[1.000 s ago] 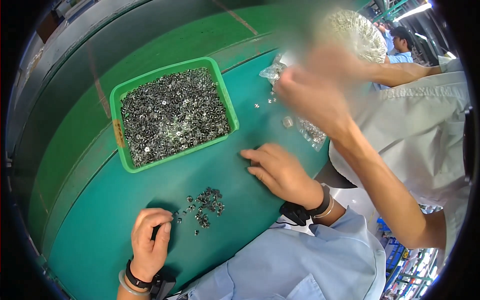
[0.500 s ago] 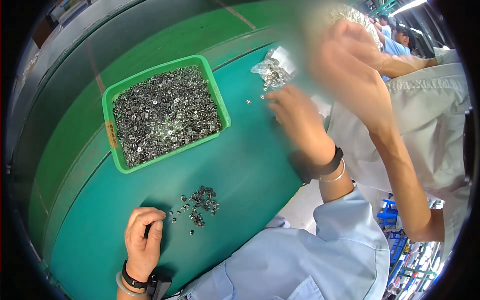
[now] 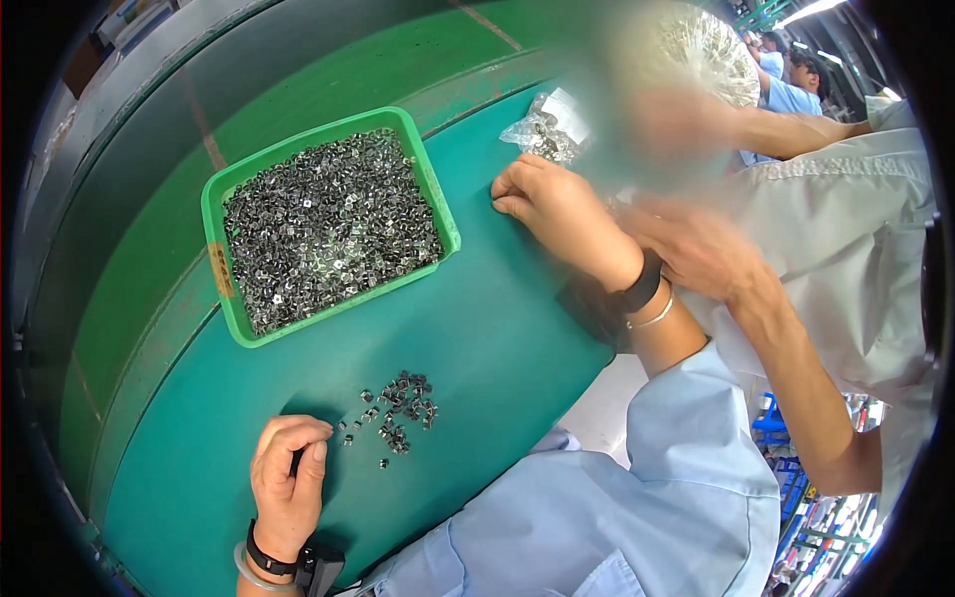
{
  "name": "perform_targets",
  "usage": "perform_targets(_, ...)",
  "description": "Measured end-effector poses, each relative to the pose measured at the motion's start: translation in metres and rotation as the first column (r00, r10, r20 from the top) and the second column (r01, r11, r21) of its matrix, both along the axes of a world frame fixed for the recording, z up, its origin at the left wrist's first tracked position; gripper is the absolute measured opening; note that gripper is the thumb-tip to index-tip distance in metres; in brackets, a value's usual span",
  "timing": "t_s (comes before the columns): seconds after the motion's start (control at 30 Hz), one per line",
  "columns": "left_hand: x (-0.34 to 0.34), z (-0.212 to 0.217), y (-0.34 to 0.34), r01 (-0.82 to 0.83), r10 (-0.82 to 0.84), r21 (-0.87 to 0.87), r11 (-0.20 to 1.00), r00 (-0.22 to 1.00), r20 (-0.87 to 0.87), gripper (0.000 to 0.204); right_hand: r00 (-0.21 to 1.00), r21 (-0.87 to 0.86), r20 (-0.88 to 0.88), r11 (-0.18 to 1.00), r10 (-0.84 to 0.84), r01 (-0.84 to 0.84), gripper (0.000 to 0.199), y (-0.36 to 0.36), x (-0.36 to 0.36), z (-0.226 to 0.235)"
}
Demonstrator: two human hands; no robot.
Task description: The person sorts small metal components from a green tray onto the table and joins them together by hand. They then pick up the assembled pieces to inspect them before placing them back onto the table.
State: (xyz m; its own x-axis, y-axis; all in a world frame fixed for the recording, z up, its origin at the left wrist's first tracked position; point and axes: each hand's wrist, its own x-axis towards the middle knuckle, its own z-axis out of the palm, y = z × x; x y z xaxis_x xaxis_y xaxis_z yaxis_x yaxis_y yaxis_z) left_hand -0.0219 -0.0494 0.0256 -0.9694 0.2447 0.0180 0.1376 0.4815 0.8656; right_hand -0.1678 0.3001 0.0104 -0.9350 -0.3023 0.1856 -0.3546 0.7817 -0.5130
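Two hands on teal worktop (image 3: 497, 328): left hand (image 3: 288, 488) fisted by small parts pile (image 3: 398, 408); right hand (image 3: 552, 209) curled beside clear bag (image 3: 545, 129) (contents unclear); green tray (image 3: 227, 289) mostly full, sorting barely begun

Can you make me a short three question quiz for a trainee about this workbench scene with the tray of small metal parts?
1. True or false: the green tray is full of small metal parts.
2. Which hand rests beside the loose pile of parts? A) left hand B) right hand
3. What lies just beyond the right hand on the table?

Key
1. True.
2. A: the left hand, curled in a loose fist beside the pile.
3. A clear plastic bag of parts.
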Motion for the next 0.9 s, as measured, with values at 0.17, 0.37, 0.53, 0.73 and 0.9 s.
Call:
perform_targets(0.17, -0.001, -0.001, 0.001, 0.007, -0.007, -0.008, 1.0, 1.0, -0.007, 0.007, 0.997, -0.051, 0.063, 0.997, -0.051, 0.054, 0.011, 0.002, -0.001, -0.004)
perform_targets(0.37, 0.002, -0.001, 0.0, -0.007, 0.007, 0.005, 1.0, 1.0, -0.002, 0.006, 0.998, -0.011, -0.057, 1.0, -0.004, 0.004, 0.012, -0.001, -0.001, -0.008)
perform_targets(0.53, 0.001, -0.003, 0.003, -0.006, 0.006, 0.008, 1.0, 1.0, -0.003, 0.006, 0.999, -0.087, -0.041, 0.996, 0.008, -0.012, 0.015, 0.001, 0.002, -0.01)
perform_targets(0.73, 0.003, -0.005, 0.002, -0.031, 0.029, 0.036, 0.999, 0.998, 0.06, 0.003, 0.997, -0.436, 0.059, 0.9, 0.058, -0.027, 0.017, -0.009, 0.026, -0.006)
perform_targets(0.9, 0.001, -0.005, 0.004, -0.04, 0.038, 0.046, 0.998, 0.998, 0.052, 0.004, 0.916, -0.843, 0.336, 0.503, 0.218, 0.19, 0.021, -0.019, 0.048, -0.002)
